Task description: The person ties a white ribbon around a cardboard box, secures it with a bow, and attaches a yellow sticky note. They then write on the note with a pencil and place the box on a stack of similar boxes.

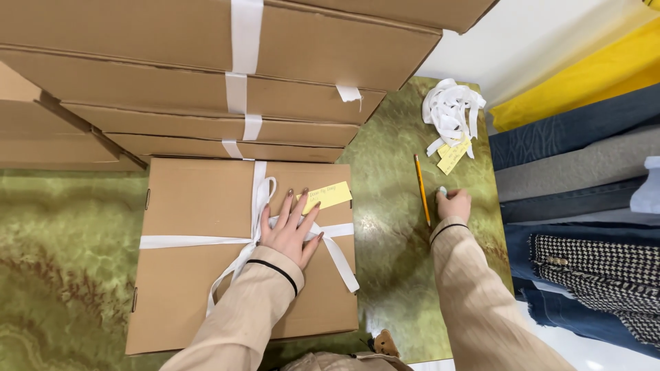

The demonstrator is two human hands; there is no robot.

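A flat brown cardboard box [192,288] lies on the green marbled table [392,233], tied crosswise with white ribbon [199,241]. My left hand [290,228] rests flat on the box lid, fingers spread, just right of the ribbon knot. A yellow paper tag [330,196] lies on the lid at my fingertips. My right hand [453,204] is on the table to the right of the box, fingers closed around a small pale object I cannot identify. A yellow pencil [421,189] lies just left of that hand.
Several more ribbon-tied cardboard boxes [172,82] are stacked behind the near box. A heap of white ribbon pieces [452,110] and yellow tags [452,156] sits at the table's far right. Folded fabrics [577,172] in yellow, blue, grey and houndstooth lie beyond the table's right edge.
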